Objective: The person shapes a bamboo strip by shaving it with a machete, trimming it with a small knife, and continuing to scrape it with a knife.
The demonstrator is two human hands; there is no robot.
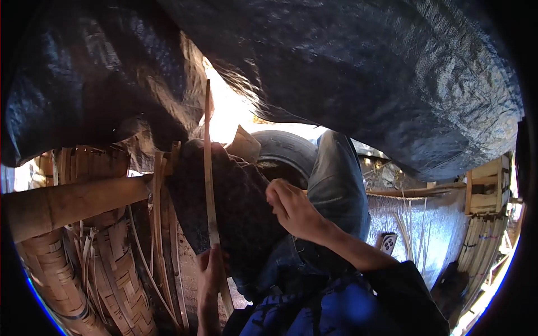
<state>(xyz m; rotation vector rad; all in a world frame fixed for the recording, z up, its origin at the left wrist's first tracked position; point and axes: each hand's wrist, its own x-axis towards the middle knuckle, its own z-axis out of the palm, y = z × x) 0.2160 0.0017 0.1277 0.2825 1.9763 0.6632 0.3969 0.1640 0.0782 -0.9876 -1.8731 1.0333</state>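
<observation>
A long, thin bamboo strip (209, 185) stands nearly upright in front of me, running from beside my waist up towards the bright gap in the tarp. My left hand (210, 273) is closed around its lower part. Dark cloth (224, 207) covers my left leg behind the strip. To the right of the strip and apart from it, my right hand (292, 208) is closed over the dark cloth, near my jeans-covered right knee (336, 173). Whatever its curled fingers hold, if anything, is lost against the dark background.
Black tarp (358, 73) hangs low overhead. A thick bamboo pole (84, 204) juts in from the left above woven bamboo pieces (120, 274). Behind my knees is a tyre (286, 148). On the right are a shiny sheet (437, 229), thin strips and a patterned object (388, 243).
</observation>
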